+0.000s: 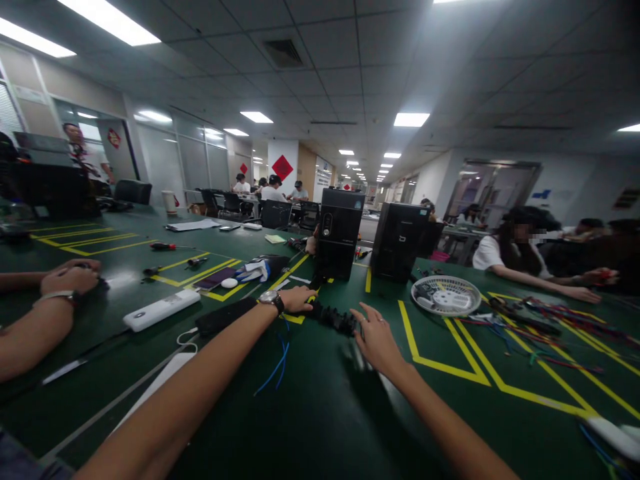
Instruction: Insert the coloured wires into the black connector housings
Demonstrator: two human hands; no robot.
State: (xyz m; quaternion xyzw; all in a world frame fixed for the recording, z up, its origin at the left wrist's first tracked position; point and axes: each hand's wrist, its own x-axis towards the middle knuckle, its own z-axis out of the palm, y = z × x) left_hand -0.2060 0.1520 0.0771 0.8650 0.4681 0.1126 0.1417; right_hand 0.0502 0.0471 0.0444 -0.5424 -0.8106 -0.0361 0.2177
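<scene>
My left hand (299, 299), with a watch on the wrist, is closed on the left end of a black, knobbly rod-like part (334, 319) just above the table. At the part's right end is my right hand (376, 339), its fingers spread; whether a fingertip touches the part I cannot tell. The part's exact kind is unclear. Thin blue wires (280, 367) lie below my left hand. Behind the part stands a black computer tower (340, 233).
A second tower (400, 241), a white round basket (445, 295) and tangled wires (550, 320) are to the right. At left lie a white power strip (161, 310), a glove (255, 269) and a screwdriver (165, 247). A co-worker's hands (70, 280) rest at far left; another person sits at right.
</scene>
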